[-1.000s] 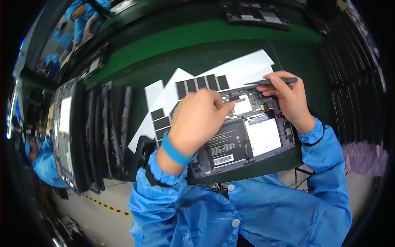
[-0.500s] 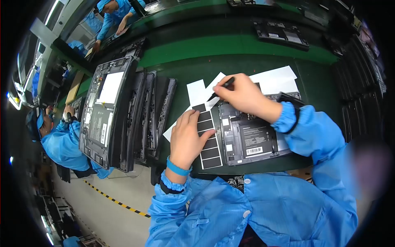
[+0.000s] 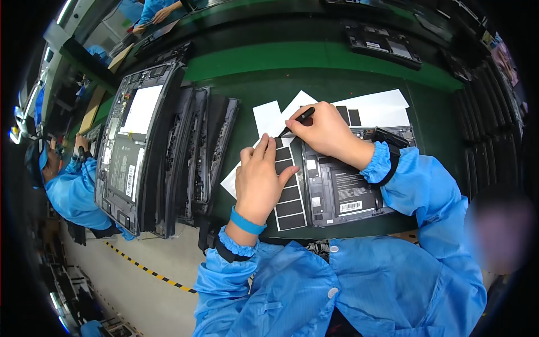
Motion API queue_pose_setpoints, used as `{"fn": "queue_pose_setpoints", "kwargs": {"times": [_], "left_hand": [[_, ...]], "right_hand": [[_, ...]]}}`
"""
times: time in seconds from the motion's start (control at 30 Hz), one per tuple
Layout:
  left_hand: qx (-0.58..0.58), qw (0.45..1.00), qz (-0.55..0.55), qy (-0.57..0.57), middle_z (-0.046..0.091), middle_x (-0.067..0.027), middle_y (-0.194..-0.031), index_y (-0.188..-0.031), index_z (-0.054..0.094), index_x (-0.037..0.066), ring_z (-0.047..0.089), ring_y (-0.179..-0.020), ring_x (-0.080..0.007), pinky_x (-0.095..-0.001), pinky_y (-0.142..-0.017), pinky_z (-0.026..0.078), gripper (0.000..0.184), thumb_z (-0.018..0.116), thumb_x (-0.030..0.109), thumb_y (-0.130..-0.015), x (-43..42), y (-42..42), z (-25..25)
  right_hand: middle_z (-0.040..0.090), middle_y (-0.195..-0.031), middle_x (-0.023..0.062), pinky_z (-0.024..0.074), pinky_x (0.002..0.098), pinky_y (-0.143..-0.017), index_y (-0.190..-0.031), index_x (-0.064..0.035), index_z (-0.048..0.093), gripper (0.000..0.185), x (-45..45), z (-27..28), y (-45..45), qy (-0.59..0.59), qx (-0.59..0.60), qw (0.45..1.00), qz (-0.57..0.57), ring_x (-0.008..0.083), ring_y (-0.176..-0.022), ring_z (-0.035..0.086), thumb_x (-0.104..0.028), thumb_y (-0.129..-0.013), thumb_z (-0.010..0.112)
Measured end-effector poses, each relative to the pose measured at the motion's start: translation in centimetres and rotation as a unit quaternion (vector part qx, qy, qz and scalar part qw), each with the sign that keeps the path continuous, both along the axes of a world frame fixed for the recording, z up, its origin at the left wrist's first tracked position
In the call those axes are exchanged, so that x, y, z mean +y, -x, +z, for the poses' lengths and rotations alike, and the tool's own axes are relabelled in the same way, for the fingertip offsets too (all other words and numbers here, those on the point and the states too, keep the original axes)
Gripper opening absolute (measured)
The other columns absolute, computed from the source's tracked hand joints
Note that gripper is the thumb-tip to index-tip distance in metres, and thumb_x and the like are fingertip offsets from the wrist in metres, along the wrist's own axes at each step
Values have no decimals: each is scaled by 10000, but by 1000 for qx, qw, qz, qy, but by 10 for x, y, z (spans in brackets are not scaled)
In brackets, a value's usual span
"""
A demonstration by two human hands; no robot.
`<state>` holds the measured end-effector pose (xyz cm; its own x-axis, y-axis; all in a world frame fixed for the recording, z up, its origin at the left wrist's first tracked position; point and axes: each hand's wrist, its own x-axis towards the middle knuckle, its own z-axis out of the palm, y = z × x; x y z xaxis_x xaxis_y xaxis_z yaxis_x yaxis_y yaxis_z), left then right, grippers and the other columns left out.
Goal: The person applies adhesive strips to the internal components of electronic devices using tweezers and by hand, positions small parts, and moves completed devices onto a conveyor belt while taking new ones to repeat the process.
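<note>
My left hand (image 3: pixel 259 178) lies on a white backing sheet with black rectangular stickers (image 3: pixel 289 208), its fingers spread and pressing near the top end. In my right hand (image 3: pixel 325 132) is a dark pair of tweezers (image 3: pixel 305 115), pinched with the tip pointing down-left at the upper end of the sticker strip, close to my left fingertips. Whether the tip grips a sticker is too small to tell. Under my right forearm lies an open laptop base (image 3: pixel 321 216) with a black battery (image 3: pixel 352 194) and a barcode label. Its upper part is partly hidden by my hand and sleeve.
More white sheets (image 3: pixel 382 109) lie behind the laptop base. Several laptop bases (image 3: pixel 132 135) stand stacked on edge at left, dark panels (image 3: pixel 488 135) at right. Another base (image 3: pixel 382 46) rests beyond the green strip (image 3: pixel 269 59). Co-workers in blue (image 3: pixel 78 194) are at the left and upper left.
My left hand has moved from over the laptop base onto the sticker sheet. My right hand, with the tweezers, has come across from the base's far right corner to the strip's top end.
</note>
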<state>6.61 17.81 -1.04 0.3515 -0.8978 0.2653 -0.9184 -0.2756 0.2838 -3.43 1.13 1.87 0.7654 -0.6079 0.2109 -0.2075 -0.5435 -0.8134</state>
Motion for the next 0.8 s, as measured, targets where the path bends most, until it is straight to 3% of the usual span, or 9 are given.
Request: {"fn": "queue_pose_setpoints", "kwargs": {"times": [0.33,0.5,0.57,0.63,0.7,0.8], "left_hand": [[-50,998,2,-28,529,-114,-1389,-1318,546,-25,518,-1123,-317,-422,-834,511,709,725,437,-811,1,3,2],[-49,998,10,-45,512,-114,-1408,-1323,546,-28,499,-1156,-351,-434,-918,481,696,705,440,-832,2,4,6],[-60,998,-5,-26,496,-140,-1410,-1302,558,-24,483,-1182,-370,-447,-958,454,653,716,399,-830,2,2,5],[-15,998,-23,52,499,-195,-1373,-1172,605,-24,467,-1214,-389,-455,-1002,423,419,721,168,-818,-2,5,10],[12,991,-36,127,533,-193,-1331,-1110,623,-27,493,-1202,-383,-446,-991,435,318,691,80,-818,-1,16,21],[124,975,-108,148,615,-177,-1218,-1043,661,-22,582,-1106,-367,-421,-944,479,241,693,54,-817,-1,40,28]], "right_hand": [[732,-808,124,542,270,-660,-947,52,731,217,6,0,4,-53,-52,997,21,140,-728,685,-142,-855,693],[725,-804,124,556,260,-656,-940,76,714,218,-4,14,16,-193,-174,965,17,148,-739,699,-124,-856,696],[721,-866,125,577,255,-699,-976,80,701,225,-9,28,41,-231,-210,950,16,168,-769,706,-126,-887,692],[714,-912,124,589,259,-726,-1003,75,692,235,-18,32,74,-212,-174,962,-14,180,-793,710,-138,-905,690],[713,-904,133,579,245,-706,-1033,50,696,255,-19,34,106,-217,-113,967,-67,171,-801,712,-176,-915,691],[714,-899,139,573,240,-684,-1092,39,679,303,-16,24,134,-290,-87,947,-107,172,-798,714,-216,-928,684]]}}
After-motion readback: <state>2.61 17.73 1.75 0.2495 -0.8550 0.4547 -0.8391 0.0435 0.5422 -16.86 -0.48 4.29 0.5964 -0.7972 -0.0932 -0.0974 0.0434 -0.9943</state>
